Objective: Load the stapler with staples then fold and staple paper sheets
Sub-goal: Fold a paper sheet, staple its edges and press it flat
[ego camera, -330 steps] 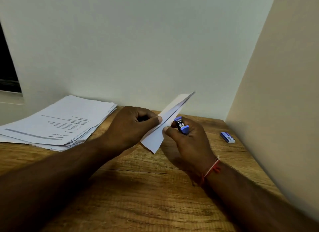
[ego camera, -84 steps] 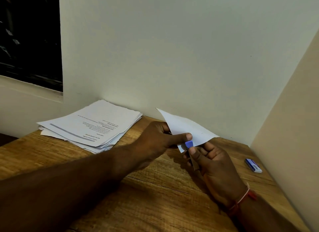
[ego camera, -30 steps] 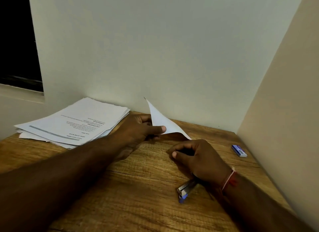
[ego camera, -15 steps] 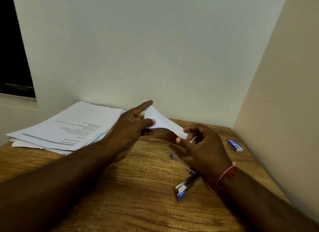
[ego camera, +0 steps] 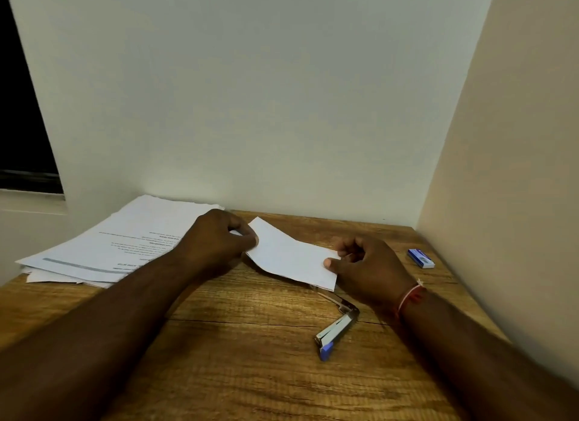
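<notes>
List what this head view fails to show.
Head view:
- Stapler: lies open; one arm's end is hidden under the folded paper; whether it is loaded cannot be told.
- Paper stack: print too small and blurred to read.
- Staple box: label too small.
- Left hand: fingertips hidden behind its own knuckles.

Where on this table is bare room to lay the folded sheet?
Bare wood lies between the forearms, left of the open silver-and-blue stapler, and along the back wall between the folded white sheet and the small blue staple box. Crowded: the printed paper stack at back left, and under the left hand and right hand.
</notes>
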`<move>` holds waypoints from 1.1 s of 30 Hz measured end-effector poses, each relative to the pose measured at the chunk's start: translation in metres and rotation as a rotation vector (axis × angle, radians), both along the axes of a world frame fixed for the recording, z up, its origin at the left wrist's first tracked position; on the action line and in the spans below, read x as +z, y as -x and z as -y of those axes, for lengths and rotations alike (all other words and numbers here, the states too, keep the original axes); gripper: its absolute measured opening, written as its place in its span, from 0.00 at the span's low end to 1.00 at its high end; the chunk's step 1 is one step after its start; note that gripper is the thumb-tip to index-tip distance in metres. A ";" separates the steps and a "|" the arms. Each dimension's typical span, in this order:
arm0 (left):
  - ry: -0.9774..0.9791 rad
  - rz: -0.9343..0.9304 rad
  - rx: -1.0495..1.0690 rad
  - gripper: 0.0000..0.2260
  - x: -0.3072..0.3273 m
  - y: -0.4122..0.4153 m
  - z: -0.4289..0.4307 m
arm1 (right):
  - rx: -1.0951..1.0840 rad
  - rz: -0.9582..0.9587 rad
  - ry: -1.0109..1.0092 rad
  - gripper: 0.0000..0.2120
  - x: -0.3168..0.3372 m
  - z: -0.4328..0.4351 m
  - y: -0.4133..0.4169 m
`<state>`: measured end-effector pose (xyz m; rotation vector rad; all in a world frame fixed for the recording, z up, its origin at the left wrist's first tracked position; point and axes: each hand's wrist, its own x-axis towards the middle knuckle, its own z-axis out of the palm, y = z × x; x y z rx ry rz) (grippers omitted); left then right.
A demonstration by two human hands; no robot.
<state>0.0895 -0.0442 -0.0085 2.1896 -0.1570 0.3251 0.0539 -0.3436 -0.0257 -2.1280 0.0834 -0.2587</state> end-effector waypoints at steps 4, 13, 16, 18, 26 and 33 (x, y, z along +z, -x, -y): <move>-0.065 0.039 0.032 0.09 -0.003 -0.005 -0.007 | 0.024 0.038 -0.049 0.15 0.003 -0.002 0.005; 0.299 0.265 0.238 0.31 0.015 -0.005 -0.017 | 0.131 0.047 -0.037 0.12 0.006 -0.007 0.013; 0.359 0.204 0.240 0.28 0.012 -0.009 -0.023 | 0.238 -0.037 0.012 0.17 0.009 -0.006 0.020; 0.327 0.155 0.218 0.27 0.010 -0.012 -0.028 | 0.311 -0.090 0.109 0.19 0.012 -0.005 0.021; 0.243 0.253 0.069 0.13 0.009 -0.007 -0.014 | 0.211 -0.075 0.339 0.08 0.019 0.004 0.013; 0.215 0.369 -0.127 0.08 0.019 0.031 0.027 | 0.122 0.572 0.141 0.18 0.030 -0.023 0.042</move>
